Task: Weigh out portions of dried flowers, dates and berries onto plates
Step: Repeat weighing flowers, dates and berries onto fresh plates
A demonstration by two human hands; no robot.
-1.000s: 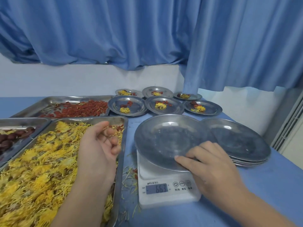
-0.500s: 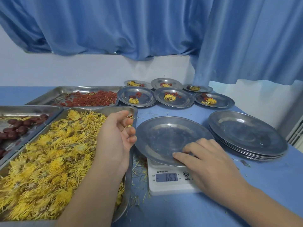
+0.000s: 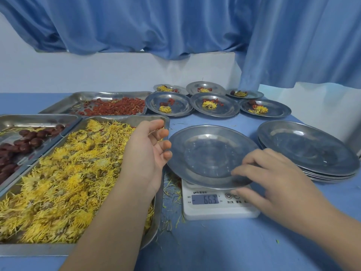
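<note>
An empty steel plate (image 3: 205,151) sits on a white kitchen scale (image 3: 214,211) whose display reads 66.3. My right hand (image 3: 273,180) holds the plate's near right rim, fingers on top and thumb below it over the scale's buttons. My left hand (image 3: 146,151) hovers over the right edge of the tray of yellow dried flowers (image 3: 68,173), its fingers loosely curled and holding nothing, fingertips close to the plate's left rim. Dates (image 3: 25,141) lie in a tray at the left. Red berries (image 3: 117,108) fill a tray behind.
A stack of empty steel plates (image 3: 308,151) stands right of the scale. Several filled plates (image 3: 214,104) sit in two rows at the back. Loose petals (image 3: 172,192) litter the blue table between tray and scale. A blue curtain (image 3: 175,26) hangs behind.
My left hand has moved right toward the plate and its fingers have loosened. My right hand stays on the plate's rim. The reading is unchanged.
</note>
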